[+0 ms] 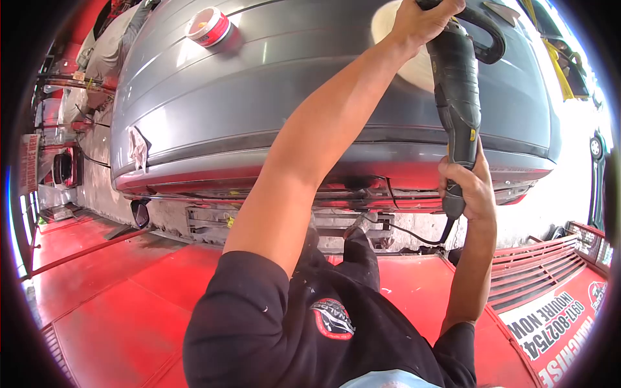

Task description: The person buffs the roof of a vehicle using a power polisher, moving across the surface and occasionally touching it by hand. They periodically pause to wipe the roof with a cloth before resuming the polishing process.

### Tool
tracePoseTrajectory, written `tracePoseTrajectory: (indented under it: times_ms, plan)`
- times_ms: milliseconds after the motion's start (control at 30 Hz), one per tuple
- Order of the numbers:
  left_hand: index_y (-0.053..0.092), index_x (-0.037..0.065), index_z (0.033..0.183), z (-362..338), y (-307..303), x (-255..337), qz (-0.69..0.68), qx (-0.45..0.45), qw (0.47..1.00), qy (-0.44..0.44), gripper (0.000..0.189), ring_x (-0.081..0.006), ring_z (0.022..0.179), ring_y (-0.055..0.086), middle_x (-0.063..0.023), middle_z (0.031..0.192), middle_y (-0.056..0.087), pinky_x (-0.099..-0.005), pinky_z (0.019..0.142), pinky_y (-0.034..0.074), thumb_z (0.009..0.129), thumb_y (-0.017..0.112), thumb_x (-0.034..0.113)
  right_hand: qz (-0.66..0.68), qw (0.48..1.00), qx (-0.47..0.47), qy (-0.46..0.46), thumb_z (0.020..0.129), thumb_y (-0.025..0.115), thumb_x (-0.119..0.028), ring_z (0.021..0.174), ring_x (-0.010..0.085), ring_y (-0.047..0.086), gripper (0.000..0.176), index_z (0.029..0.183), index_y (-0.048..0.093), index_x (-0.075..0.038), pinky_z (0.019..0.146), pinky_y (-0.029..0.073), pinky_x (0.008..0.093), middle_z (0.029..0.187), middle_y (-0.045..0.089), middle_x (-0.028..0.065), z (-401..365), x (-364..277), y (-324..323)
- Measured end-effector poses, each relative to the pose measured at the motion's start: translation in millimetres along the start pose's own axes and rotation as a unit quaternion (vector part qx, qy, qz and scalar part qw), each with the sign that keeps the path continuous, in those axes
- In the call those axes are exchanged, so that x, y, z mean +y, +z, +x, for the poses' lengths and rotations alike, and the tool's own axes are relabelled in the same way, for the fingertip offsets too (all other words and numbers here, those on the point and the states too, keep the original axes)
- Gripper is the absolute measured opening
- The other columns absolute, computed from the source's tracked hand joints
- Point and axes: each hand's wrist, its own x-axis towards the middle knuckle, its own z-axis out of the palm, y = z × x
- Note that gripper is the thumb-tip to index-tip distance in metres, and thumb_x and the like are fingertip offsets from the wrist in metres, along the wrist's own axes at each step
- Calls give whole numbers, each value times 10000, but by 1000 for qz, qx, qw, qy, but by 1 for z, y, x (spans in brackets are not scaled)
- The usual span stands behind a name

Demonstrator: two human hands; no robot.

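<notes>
A black power polisher (456,87) stretches over a grey car roof (272,84), its round cream pad (417,70) against the roof panel. My left hand (424,24) is closed around the front of the tool, near its curved black handle. Lower down, the fingers of my right hand (472,184) wrap the rear grip, from which a black cord runs off. Up on the left of the roof stands an open red and white tub (208,27), its contents only partly visible. A pale crumpled cloth (138,147) lies near the roof's left edge.
The cord (414,236) loops below the car's side by my legs. Slatted red metalwork (537,268) and a printed banner (550,323) are at the lower right. At the upper left, a person in pale clothing (110,55) is partly visible beyond the car, near shop equipment.
</notes>
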Motion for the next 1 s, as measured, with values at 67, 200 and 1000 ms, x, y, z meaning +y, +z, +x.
tracePoseTrajectory:
  times_ms: [67, 200, 1000]
  plan:
    - [749, 25, 1037, 8, -10, -12, 2, -58, 996, 62, 470, -132, 809, 677, -31, 894, 731, -278, 732, 516, 874, 743, 466, -4, 1000, 18, 3, 774, 659, 2, 535, 149, 588, 528, 1260, 456, -39, 451, 503, 293, 775, 577, 80, -3, 1, 4]
    - [719, -11, 1044, -44, -67, -21, 361, 52, 913, 181, 576, -296, 1106, 648, -168, 1130, 705, -413, 940, 501, 790, 768, 504, 6, 999, 47, -4, 816, 674, -15, 527, 148, 585, 466, 1234, 473, -54, 446, 497, 296, 764, 577, 72, -5, 15, 23]
    - [384, -43, 1463, -91, -211, -58, 704, -38, 687, 178, 583, -356, 1463, 296, -211, 1540, 370, -538, 1200, 179, 1016, 446, 327, -2, 995, 97, -12, 733, 673, 41, 474, 170, 584, 648, 1328, 428, -37, 413, 485, 313, 674, 578, 61, -1, 39, 22]
